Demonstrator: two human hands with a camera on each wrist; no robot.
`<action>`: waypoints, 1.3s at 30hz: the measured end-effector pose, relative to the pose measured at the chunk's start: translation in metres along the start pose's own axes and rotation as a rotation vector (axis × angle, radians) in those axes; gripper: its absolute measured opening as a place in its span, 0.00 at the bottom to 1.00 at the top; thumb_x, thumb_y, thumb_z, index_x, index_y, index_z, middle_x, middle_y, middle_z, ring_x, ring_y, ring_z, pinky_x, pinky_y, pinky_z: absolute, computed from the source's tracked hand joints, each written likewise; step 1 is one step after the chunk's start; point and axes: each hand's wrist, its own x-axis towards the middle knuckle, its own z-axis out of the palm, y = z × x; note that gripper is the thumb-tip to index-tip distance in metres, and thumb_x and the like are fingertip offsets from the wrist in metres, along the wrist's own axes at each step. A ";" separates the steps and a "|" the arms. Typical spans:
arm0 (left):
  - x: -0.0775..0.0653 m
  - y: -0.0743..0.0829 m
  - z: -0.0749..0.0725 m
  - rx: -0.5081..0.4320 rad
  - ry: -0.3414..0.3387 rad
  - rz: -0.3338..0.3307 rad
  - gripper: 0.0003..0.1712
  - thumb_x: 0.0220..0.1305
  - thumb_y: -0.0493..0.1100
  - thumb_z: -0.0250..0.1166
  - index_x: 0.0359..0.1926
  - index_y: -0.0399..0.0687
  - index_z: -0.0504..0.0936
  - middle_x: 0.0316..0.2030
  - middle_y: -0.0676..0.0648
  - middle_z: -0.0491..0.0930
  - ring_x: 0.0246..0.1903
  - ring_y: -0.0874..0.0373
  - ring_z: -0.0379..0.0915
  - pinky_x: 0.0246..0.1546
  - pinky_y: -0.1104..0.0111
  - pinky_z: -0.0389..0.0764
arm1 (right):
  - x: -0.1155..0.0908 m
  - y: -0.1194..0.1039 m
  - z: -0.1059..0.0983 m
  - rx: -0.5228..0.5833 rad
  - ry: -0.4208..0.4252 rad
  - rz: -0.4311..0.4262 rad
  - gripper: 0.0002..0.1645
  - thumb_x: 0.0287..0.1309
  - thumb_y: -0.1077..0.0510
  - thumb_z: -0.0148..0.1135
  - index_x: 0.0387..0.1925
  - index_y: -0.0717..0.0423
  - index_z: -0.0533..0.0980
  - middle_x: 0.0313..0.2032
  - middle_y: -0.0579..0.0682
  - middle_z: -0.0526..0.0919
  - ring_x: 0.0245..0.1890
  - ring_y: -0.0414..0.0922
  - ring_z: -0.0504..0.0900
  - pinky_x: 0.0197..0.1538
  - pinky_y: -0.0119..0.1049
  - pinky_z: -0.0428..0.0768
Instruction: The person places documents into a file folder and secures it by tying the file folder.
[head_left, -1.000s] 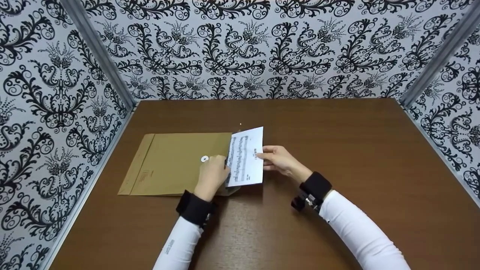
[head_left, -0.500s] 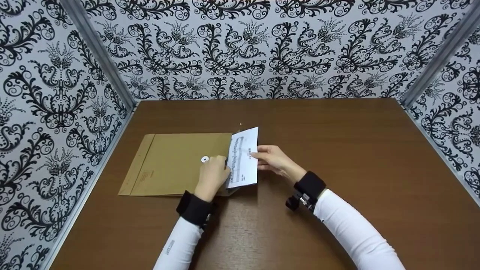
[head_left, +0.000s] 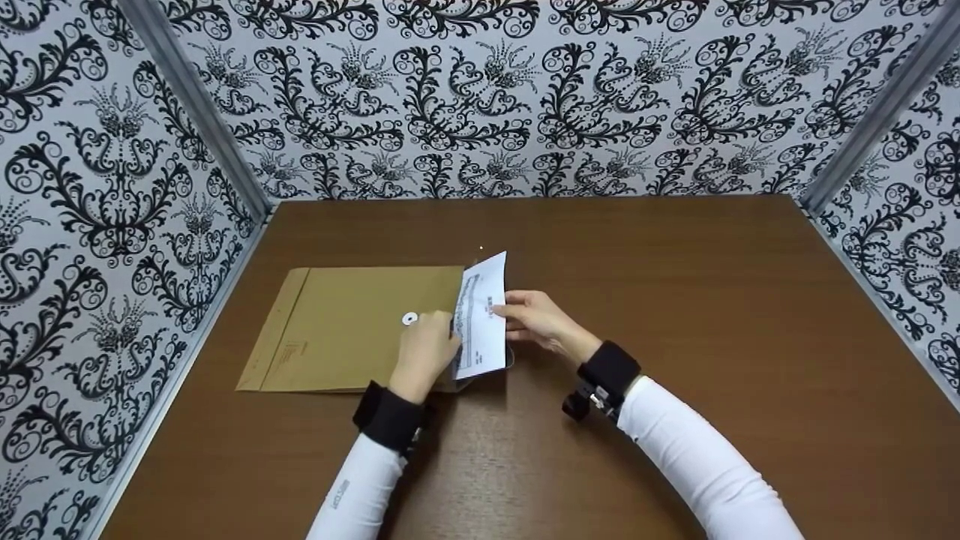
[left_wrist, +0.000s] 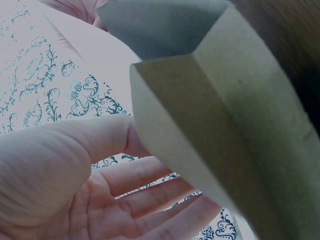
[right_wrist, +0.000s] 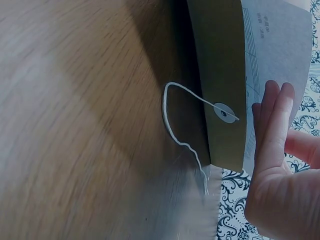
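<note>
A brown paper envelope [head_left: 345,315] lies on the table with its mouth to the right. My left hand [head_left: 427,349] grips the upper panel at that mouth. In the left wrist view, the envelope's folded side [left_wrist: 235,110] gapes, the thumb and fingers at its edge. Partway inside the envelope is a white sheet of music [head_left: 484,322], tilted up; its inner part is hidden. My right hand [head_left: 541,321] pinches its outer edge between thumb and fingers. In the right wrist view, the envelope's flap [right_wrist: 220,65] hangs beneath the sheet.
A white string [right_wrist: 167,112] trails from the round button [right_wrist: 224,113] on the flap. Another white button [head_left: 409,319] sits on the envelope's upper panel. The brown table [head_left: 675,300] meets patterned walls [head_left: 502,97] at the back and sides.
My right hand has moved left, pushing the sheet of music farther into the envelope, so less of it shows. My left hand keeps its grip in the same place.
</note>
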 end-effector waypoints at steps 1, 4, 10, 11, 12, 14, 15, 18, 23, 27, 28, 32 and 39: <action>0.000 0.000 0.000 0.002 -0.002 -0.001 0.06 0.60 0.35 0.65 0.31 0.34 0.84 0.34 0.34 0.88 0.32 0.38 0.85 0.31 0.48 0.83 | 0.000 0.000 0.000 -0.004 0.002 0.002 0.24 0.71 0.63 0.57 0.65 0.70 0.70 0.36 0.45 0.86 0.34 0.38 0.88 0.40 0.30 0.87; 0.000 0.001 -0.001 0.000 -0.013 -0.006 0.06 0.60 0.35 0.66 0.32 0.34 0.85 0.34 0.34 0.88 0.32 0.38 0.85 0.31 0.49 0.83 | 0.002 0.001 0.002 -0.028 0.010 0.005 0.25 0.71 0.63 0.57 0.65 0.70 0.71 0.37 0.46 0.87 0.35 0.38 0.88 0.41 0.31 0.87; -0.001 0.001 -0.001 -0.004 -0.010 -0.003 0.06 0.62 0.35 0.65 0.33 0.33 0.85 0.33 0.35 0.88 0.30 0.41 0.85 0.29 0.51 0.82 | 0.007 0.004 0.004 -0.086 0.026 0.002 0.24 0.71 0.63 0.57 0.64 0.70 0.72 0.37 0.48 0.86 0.34 0.38 0.87 0.40 0.30 0.87; -0.001 0.001 -0.001 -0.004 -0.008 -0.002 0.06 0.62 0.35 0.65 0.32 0.33 0.85 0.33 0.34 0.88 0.30 0.40 0.85 0.29 0.50 0.82 | 0.008 0.004 0.005 -0.092 0.030 0.001 0.24 0.71 0.63 0.57 0.64 0.70 0.72 0.37 0.48 0.86 0.34 0.38 0.87 0.39 0.30 0.87; -0.001 0.001 -0.002 -0.005 -0.007 -0.001 0.06 0.61 0.35 0.65 0.32 0.33 0.84 0.33 0.34 0.88 0.30 0.40 0.85 0.29 0.50 0.82 | 0.008 0.005 0.006 -0.094 0.032 0.000 0.23 0.71 0.63 0.57 0.63 0.70 0.72 0.37 0.48 0.86 0.33 0.38 0.87 0.39 0.30 0.87; -0.002 0.002 -0.002 -0.004 -0.009 -0.002 0.06 0.61 0.35 0.65 0.32 0.34 0.84 0.33 0.34 0.88 0.31 0.40 0.85 0.30 0.49 0.82 | 0.009 0.005 0.007 -0.094 0.036 0.000 0.23 0.71 0.64 0.57 0.63 0.71 0.72 0.36 0.48 0.86 0.33 0.38 0.87 0.39 0.30 0.88; -0.002 0.002 -0.002 -0.005 -0.010 -0.003 0.06 0.61 0.35 0.65 0.32 0.33 0.84 0.33 0.34 0.88 0.31 0.39 0.85 0.29 0.49 0.82 | 0.009 0.006 0.007 -0.094 0.035 0.001 0.23 0.71 0.64 0.56 0.63 0.71 0.72 0.36 0.48 0.86 0.33 0.38 0.87 0.39 0.30 0.88; -0.002 0.002 -0.003 -0.007 -0.013 -0.008 0.06 0.61 0.34 0.65 0.32 0.33 0.84 0.34 0.33 0.88 0.31 0.39 0.85 0.30 0.49 0.82 | 0.010 0.008 0.008 -0.097 0.034 -0.002 0.23 0.71 0.64 0.56 0.62 0.72 0.72 0.36 0.49 0.86 0.33 0.38 0.87 0.39 0.30 0.88; -0.001 0.001 -0.002 -0.004 -0.016 -0.013 0.06 0.61 0.35 0.65 0.32 0.33 0.84 0.34 0.33 0.88 0.31 0.39 0.85 0.30 0.49 0.83 | 0.013 0.012 0.012 -0.101 0.047 0.013 0.22 0.71 0.64 0.56 0.62 0.71 0.73 0.34 0.48 0.86 0.30 0.37 0.86 0.36 0.29 0.87; -0.001 0.001 -0.001 0.009 -0.025 -0.018 0.06 0.61 0.36 0.66 0.32 0.34 0.85 0.34 0.33 0.88 0.32 0.39 0.86 0.31 0.49 0.83 | 0.016 0.015 0.015 -0.082 0.054 0.029 0.20 0.71 0.64 0.55 0.60 0.70 0.73 0.32 0.46 0.84 0.28 0.36 0.85 0.33 0.28 0.86; -0.001 0.001 -0.001 0.013 -0.027 -0.018 0.06 0.61 0.36 0.66 0.32 0.34 0.85 0.34 0.33 0.88 0.32 0.39 0.86 0.31 0.49 0.83 | 0.017 0.016 0.015 -0.077 0.055 0.030 0.20 0.71 0.64 0.55 0.60 0.70 0.73 0.32 0.46 0.84 0.28 0.36 0.85 0.33 0.28 0.86; 0.000 0.001 0.000 0.018 -0.032 -0.021 0.07 0.61 0.37 0.67 0.32 0.34 0.85 0.35 0.33 0.88 0.33 0.38 0.86 0.32 0.48 0.84 | 0.019 0.019 0.019 -0.063 0.066 0.028 0.19 0.70 0.65 0.56 0.60 0.69 0.73 0.32 0.46 0.84 0.29 0.37 0.85 0.32 0.28 0.85; -0.001 0.000 -0.001 -0.004 -0.016 -0.009 0.07 0.61 0.36 0.67 0.30 0.34 0.84 0.34 0.33 0.88 0.31 0.38 0.85 0.31 0.48 0.83 | 0.021 0.022 0.030 -0.069 0.111 0.034 0.18 0.70 0.65 0.55 0.59 0.68 0.75 0.33 0.46 0.84 0.29 0.37 0.84 0.32 0.27 0.84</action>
